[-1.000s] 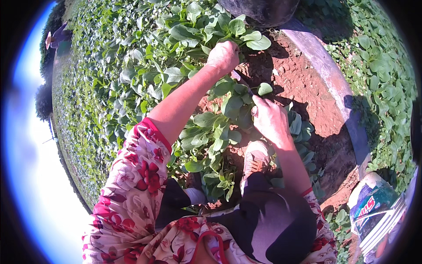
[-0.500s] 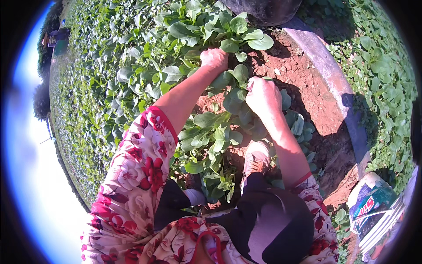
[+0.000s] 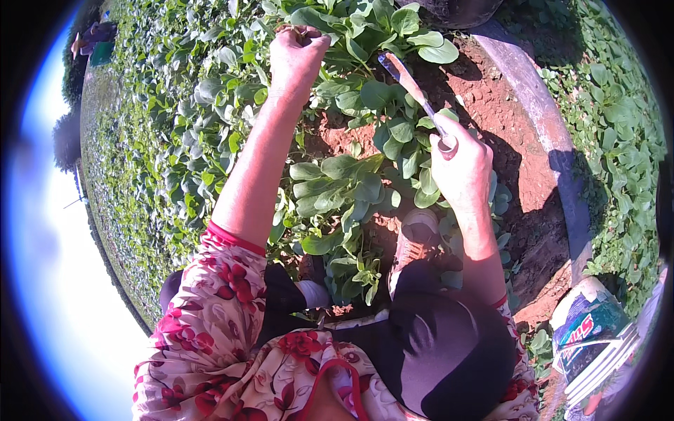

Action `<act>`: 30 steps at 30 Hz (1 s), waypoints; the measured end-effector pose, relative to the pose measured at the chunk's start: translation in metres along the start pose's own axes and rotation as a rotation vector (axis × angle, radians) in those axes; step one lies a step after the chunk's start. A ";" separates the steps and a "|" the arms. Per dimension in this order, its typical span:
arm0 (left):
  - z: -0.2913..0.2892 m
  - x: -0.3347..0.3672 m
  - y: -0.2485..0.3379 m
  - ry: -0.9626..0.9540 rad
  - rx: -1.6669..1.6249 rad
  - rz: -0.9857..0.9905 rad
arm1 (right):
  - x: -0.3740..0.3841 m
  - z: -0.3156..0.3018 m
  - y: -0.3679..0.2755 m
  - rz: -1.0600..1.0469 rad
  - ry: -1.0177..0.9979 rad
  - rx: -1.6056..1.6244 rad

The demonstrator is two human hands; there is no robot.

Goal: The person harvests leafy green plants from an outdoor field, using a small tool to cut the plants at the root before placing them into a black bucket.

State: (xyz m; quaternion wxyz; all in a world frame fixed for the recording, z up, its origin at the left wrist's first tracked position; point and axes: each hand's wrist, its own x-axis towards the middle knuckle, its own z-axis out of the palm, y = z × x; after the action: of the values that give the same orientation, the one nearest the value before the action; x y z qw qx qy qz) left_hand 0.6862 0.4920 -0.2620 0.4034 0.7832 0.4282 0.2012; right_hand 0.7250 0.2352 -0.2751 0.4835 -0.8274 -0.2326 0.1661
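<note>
My left hand (image 3: 298,63) is raised at the upper middle, over the leafy greens (image 3: 351,182). Its fingers are curled closed; a small brownish bit shows at the fingertips, too unclear to name. On the right, my right hand (image 3: 463,165) grips a narrow knife (image 3: 411,84) by its lower end. The knife slants up and left past the round, spoon-shaped leaves, and its far tip looks bluish. Several of these plants stand in reddish soil between and below my hands. My shoe (image 3: 418,238) is beside the nearer plants.
A dark rounded container (image 3: 460,10) sits at the top edge. A pale curved border strip (image 3: 519,77) runs down the right, with more greenery beyond. At lower right stands a white bucket (image 3: 590,316) with a coloured label. Another person (image 3: 91,38) is far off at upper left.
My left hand has lifted away from the plant base, up and left. My right hand has drawn back right and down, bringing the knife into plain view.
</note>
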 end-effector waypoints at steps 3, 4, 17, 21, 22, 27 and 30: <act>-0.029 -0.019 -0.029 0.002 0.123 -0.104 | -0.024 -0.006 -0.016 -0.206 -0.063 -0.004; -0.035 -0.028 -0.040 -0.136 0.237 -0.182 | -0.031 -0.011 -0.024 -0.148 -0.208 -0.029; 0.053 -0.071 -0.068 -0.548 -0.016 -0.222 | -0.026 -0.003 -0.001 0.014 -0.090 -0.402; 0.058 -0.065 -0.074 -0.461 -0.201 -0.370 | -0.024 -0.010 -0.009 0.096 -0.110 -0.394; 0.055 -0.065 -0.074 -0.445 -0.188 -0.378 | -0.026 -0.011 -0.013 0.128 -0.136 -0.392; 0.054 -0.062 -0.065 -0.456 -0.168 -0.438 | -0.031 -0.011 -0.013 0.126 -0.257 -0.362; 0.067 -0.050 -0.083 -0.494 -0.215 -0.493 | -0.023 0.001 0.002 0.029 -0.143 -0.284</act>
State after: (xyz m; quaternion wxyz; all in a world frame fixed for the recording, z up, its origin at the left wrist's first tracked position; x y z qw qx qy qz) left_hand 0.6607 0.4453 -0.3667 0.6111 0.6346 0.4701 -0.0535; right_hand 0.7058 0.2219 -0.2763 0.3413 -0.8768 -0.2755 0.1970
